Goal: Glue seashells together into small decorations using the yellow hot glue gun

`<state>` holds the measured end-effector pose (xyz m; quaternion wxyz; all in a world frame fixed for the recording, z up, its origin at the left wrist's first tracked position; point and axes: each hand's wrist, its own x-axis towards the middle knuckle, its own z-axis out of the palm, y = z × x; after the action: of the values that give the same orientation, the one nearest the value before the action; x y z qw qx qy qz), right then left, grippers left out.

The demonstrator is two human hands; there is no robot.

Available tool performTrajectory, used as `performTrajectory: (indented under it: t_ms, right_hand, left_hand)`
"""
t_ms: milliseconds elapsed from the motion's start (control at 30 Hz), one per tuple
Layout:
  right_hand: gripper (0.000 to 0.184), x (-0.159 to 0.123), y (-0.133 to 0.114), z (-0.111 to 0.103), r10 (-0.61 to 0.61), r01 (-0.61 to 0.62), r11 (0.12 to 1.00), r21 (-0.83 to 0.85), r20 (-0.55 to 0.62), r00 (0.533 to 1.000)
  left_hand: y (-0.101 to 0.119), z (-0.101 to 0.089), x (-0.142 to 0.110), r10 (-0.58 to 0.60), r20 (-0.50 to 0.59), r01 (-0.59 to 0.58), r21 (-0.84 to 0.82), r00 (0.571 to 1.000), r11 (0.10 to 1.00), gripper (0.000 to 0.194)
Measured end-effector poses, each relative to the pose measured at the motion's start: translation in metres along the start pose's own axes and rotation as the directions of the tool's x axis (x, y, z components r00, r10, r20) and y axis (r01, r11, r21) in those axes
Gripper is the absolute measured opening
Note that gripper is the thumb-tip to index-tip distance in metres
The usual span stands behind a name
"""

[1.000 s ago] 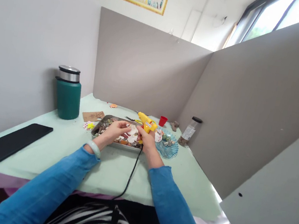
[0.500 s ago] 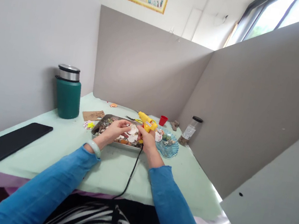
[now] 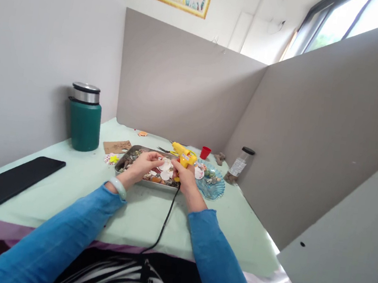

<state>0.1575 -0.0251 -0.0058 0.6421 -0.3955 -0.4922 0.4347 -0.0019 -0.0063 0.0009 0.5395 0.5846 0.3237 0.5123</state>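
My right hand (image 3: 186, 176) is wrapped around a yellow glue gun (image 3: 183, 155), whose black cord (image 3: 166, 222) runs down to the table's front edge. My left hand (image 3: 144, 164) pinches a flat white shell (image 3: 165, 164) between thumb and fingers, close to my right fingertips. Both hands hover over a metal tray (image 3: 158, 186) full of shells and small stones. The shell's far side and the glue gun's grip are partly hidden by my fingers.
Right of the tray lies a blue scalloped plate (image 3: 217, 192) with shells. Behind it stand a red cup (image 3: 205, 152) and a jar (image 3: 239, 166). Scissors (image 3: 165, 150) lie behind the tray. A brown card (image 3: 117, 146), green flask (image 3: 84, 120) and black mat (image 3: 10, 182) are left.
Both hands keep their holds and have barely moved. The whole view has shifted very slightly.
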Motion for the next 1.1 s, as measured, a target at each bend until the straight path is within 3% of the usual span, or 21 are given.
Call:
performTrajectory:
  t_ms: [267,633,867,1100]
  right_hand:
    - [0.021,0.0013,0.0003,-0.0008,-0.032,0.032,0.999,0.017,-0.044,0.999]
    - [0.02,0.0033,0.0005,-0.0015,-0.006,0.008,0.998,0.056,-0.032,0.999]
    - [0.013,0.0027,-0.0004,-0.0009,0.001,0.001,0.999,0.039,-0.052,0.999]
    - [0.017,0.0011,-0.0028,0.0007,0.044,-0.044,0.999,0.012,-0.037,0.998]
  left_hand:
    - [0.0027,0.0044,-0.0019,-0.025,-0.027,0.025,0.024,0.999,0.999,0.051]
    - [-0.0044,-0.0016,0.0023,0.08,-0.157,-0.062,0.119,0.984,0.991,0.037]
    - [-0.001,0.0011,0.0012,-0.003,-0.178,0.019,0.091,0.984,0.996,0.044]
    - [-0.0007,0.0024,0.0004,0.034,-0.209,-0.026,0.039,0.977,0.999,0.041]
